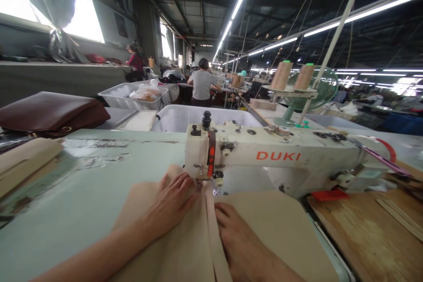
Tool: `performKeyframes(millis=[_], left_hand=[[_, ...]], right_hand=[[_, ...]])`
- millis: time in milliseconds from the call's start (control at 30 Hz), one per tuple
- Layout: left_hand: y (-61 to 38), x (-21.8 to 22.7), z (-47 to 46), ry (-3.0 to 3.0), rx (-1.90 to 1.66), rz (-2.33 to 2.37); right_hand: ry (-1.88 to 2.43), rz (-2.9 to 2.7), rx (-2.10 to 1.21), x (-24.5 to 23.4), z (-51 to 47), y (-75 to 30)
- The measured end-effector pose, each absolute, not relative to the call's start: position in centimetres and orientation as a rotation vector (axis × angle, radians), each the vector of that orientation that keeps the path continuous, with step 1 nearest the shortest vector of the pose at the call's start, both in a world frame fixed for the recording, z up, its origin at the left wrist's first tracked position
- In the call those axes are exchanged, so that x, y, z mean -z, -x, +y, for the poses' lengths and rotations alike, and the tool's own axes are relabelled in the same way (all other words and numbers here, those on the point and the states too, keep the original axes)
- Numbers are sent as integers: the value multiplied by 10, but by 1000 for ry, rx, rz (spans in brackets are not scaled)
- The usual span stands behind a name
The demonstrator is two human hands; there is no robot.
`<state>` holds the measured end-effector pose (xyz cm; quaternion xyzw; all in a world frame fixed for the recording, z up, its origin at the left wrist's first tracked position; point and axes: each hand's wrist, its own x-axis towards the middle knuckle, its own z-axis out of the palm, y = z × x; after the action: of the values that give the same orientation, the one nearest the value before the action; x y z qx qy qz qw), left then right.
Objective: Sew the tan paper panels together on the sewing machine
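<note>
A beige sheet of material (pixel 175 238) lies across the bed of a white sewing machine (pixel 244 145), with more of it spreading to the right. Along its middle a narrow beige strip (pixel 213 233) runs up to the presser foot (pixel 199 181). My left hand (pixel 176 198) rests flat on the sheet just left of the foot, fingers stretched out and holding nothing. At the strip's right edge sits my right hand (pixel 233 233), its fingers curled against the strip; their tips are partly hidden. The needle itself is too small to make out.
A brown leather bag (pixel 49 112) and folded beige pieces (pixel 28 158) lie on the left. White bins (pixel 132 94) stand behind the machine. Two thread cones (pixel 281 76) and a green fan (pixel 312 90) are at the right back. A wooden board (pixel 370 229) lies right. Farther off, a person sits.
</note>
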<state>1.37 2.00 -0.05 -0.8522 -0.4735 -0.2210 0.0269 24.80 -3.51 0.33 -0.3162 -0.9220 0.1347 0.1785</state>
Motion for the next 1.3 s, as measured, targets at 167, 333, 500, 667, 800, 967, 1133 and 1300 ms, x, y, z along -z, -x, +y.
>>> performKeyframes(millis=[167, 333, 500, 667, 800, 967, 1133, 1300], left_hand=[[-8, 9, -19, 2668, 684, -1387], [-6, 24, -51, 2739, 654, -1381], [-10, 8, -24, 2807, 772, -1469], [-10, 2, -31, 2862, 755, -1443], [-4, 12, -46, 2884, 757, -1413], [-1, 12, -42, 2933, 727, -1308], [0, 8, -37, 2937, 717, -1260], [2, 8, -37, 2957, 693, -1226]], right_hand=[[936, -2555, -414, -6, -40, -246], [943, -2559, -395, -6, -40, -245], [915, -2554, -376, -9, -41, -243], [895, -2571, -350, -9, -41, -243], [898, -2572, -350, -9, -41, -244], [909, -2567, -365, -9, -41, -244], [906, -2565, -366, -6, -40, -245], [927, -2557, -370, -5, -41, -246]])
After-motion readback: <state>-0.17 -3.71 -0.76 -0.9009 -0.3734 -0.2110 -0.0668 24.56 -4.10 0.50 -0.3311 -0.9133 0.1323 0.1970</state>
